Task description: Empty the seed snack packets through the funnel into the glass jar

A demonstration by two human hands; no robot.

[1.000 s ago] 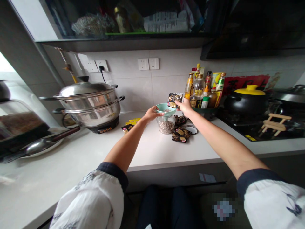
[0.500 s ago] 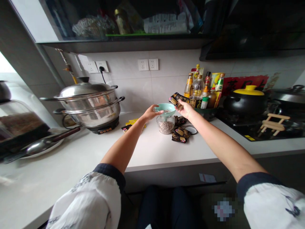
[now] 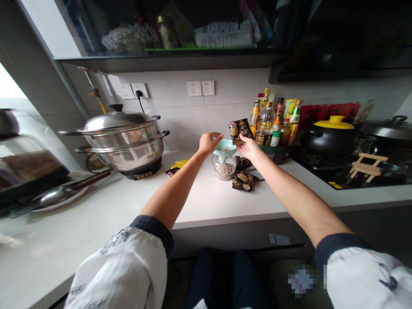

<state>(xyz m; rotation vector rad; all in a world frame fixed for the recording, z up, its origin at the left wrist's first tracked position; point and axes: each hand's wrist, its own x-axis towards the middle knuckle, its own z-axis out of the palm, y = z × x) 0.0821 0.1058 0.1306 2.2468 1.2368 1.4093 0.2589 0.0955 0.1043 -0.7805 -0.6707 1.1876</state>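
In my right hand point(image 3: 247, 146) is a small black-and-gold packet point(image 3: 241, 130), held upright to the right of a mint-green funnel point(image 3: 224, 148). The funnel sits in the mouth of a clear glass jar point(image 3: 224, 168) filled with speckled, seed-like pieces, and a few more lie in the funnel. My left hand point(image 3: 209, 142) is at the funnel's upper left, with its thumb and fingers pinched together; whatever is between them, if anything, cannot be made out. More black-and-gold packets point(image 3: 243, 181) lie on the counter right of the jar.
On the left stand a steel steamer pot point(image 3: 128, 139) and a pan point(image 3: 61, 195) with a dark handle. Yellow and black packets point(image 3: 178, 165) lie behind my left forearm. Sauce bottles point(image 3: 266, 118), a black pot point(image 3: 331, 136) and a small wooden rack point(image 3: 368, 167) are at the right.
My left hand has lifted off the funnel's rim, and its fingers have closed into a pinch. The packet in my right hand has turned more upright.
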